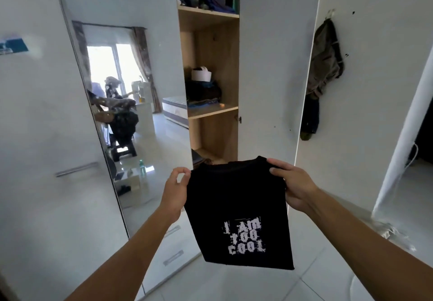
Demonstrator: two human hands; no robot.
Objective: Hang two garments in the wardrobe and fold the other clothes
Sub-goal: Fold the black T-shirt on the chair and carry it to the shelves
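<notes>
The left hand's (174, 189) fingers (181, 172) pinch the upper left corner of a folded black shirt (236, 209), and the right hand (294, 184) grips its upper right corner. The shirt hangs in the air in front of the open wardrobe (210, 66), below its shelves. A dark garment (324, 71) hangs on the door to the wardrobe's right.

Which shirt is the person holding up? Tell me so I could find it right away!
Look at the tall open wardrobe with wooden shelves, then drop to the two hands in front of it. The left hand and right hand pinch the top corners of a folded black T-shirt. Unlike the crumpled clothes on the shelves, it shows white letters: "I AM TOO COOL".
</notes>
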